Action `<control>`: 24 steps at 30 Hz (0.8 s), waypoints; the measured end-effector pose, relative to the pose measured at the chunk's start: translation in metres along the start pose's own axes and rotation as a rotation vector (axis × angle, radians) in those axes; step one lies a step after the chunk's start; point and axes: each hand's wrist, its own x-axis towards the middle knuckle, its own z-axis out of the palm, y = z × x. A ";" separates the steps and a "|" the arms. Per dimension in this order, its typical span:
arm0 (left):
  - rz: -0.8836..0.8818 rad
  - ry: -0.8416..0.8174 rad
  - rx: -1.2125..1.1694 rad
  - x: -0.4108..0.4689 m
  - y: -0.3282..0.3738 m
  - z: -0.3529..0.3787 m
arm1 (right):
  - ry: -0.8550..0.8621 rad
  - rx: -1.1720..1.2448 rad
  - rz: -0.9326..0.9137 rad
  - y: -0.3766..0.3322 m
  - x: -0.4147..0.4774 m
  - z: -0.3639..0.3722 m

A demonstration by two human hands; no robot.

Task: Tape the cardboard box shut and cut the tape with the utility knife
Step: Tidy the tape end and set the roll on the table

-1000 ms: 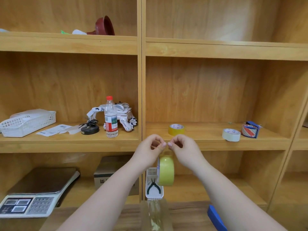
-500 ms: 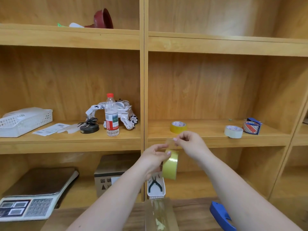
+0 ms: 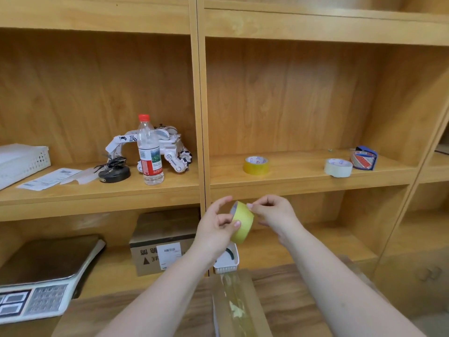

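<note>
I hold a yellow-green tape roll point(image 3: 241, 222) in the air in front of the shelf. My left hand point(image 3: 215, 228) grips its left side, thumb across the face. My right hand point(image 3: 272, 212) pinches at the roll's upper edge with thumb and forefinger; whether it has the tape's loose end I cannot tell. Below, at the bottom of the view, lies the narrow cardboard box point(image 3: 240, 305) on the wooden table point(image 3: 289, 300), with clear tape along its top. No utility knife shows in this view.
The middle shelf holds a yellow tape roll point(image 3: 256, 165), a white roll point(image 3: 337, 167), a blue tape dispenser point(image 3: 363, 160), a water bottle point(image 3: 150, 152) and a toy robot point(image 3: 170, 144). Lower down are a scale point(image 3: 36, 283), a brown carton point(image 3: 162, 249) and a small white basket point(image 3: 227, 263).
My right hand came back from above the roll to its upper edge. The roll has risen slightly in my left hand. The blue object at the lower right is out of sight now.
</note>
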 end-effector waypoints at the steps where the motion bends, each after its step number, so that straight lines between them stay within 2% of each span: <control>1: 0.008 -0.014 0.012 0.002 -0.004 0.001 | -0.032 0.078 0.071 0.007 0.003 -0.004; 3: 0.017 -0.044 0.041 0.006 -0.012 0.006 | -0.103 0.181 0.187 0.020 0.011 -0.014; 6: 0.020 -0.078 0.119 0.015 -0.025 0.019 | -0.138 0.207 0.255 0.038 0.021 -0.030; 9: 0.032 -0.102 0.261 0.028 -0.040 0.040 | -0.049 0.149 0.207 0.055 0.030 -0.048; 12: 0.040 -0.122 0.379 0.040 -0.055 0.072 | -0.008 0.027 0.066 0.071 0.040 -0.073; 15: 0.057 -0.176 0.470 0.049 -0.068 0.104 | -0.239 -0.166 -0.047 0.087 0.050 -0.105; 18: 0.125 -0.221 0.620 0.062 -0.089 0.136 | -0.446 -0.302 -0.009 0.119 0.065 -0.143; 20: 0.160 -0.269 0.702 0.068 -0.100 0.160 | -0.450 -0.286 0.033 0.142 0.072 -0.168; 24: 0.190 -0.342 0.803 0.078 -0.116 0.207 | -0.354 -0.287 0.028 0.180 0.079 -0.204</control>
